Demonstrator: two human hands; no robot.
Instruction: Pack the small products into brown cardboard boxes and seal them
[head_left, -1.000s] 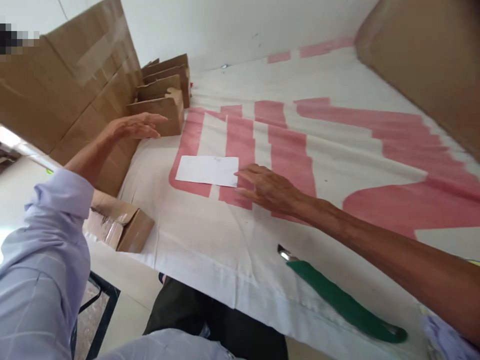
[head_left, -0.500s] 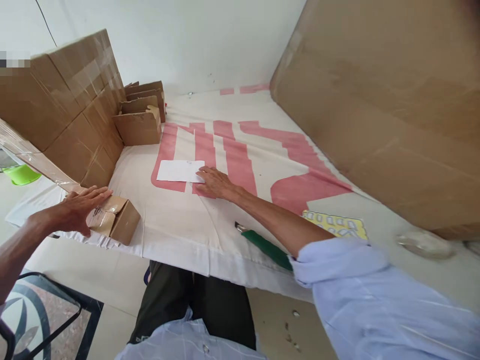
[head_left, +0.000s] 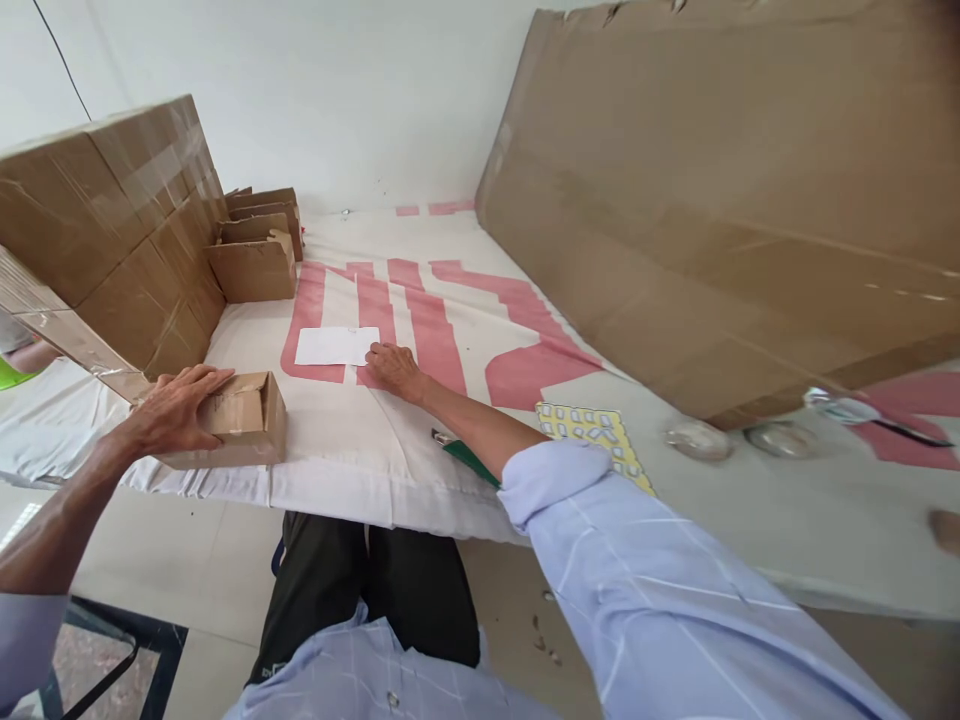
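Observation:
My left hand lies over the left end of a small cardboard box, fingers across its top and thumb down on the near side. The box rests at the table's front edge, next to the tall carton stack. Farther in, a flat white sheet of paper lies on the red-printed cloth. At its right edge is my right hand, fingers curled closed on the paper's border. A green-handled cutter lies on the cloth, partly hidden beneath my right forearm.
Taped cartons stand at the left, with folded cardboard pieces beside them. A big cardboard box fills the right back. Near it lie a yellow patterned sheet, clear tape rolls and a tape dispenser.
The view has swung right, bringing the tape dispenser into sight. The small box has turned squarer to the table edge under my left hand. My right hand's fingers have curled in at the paper.

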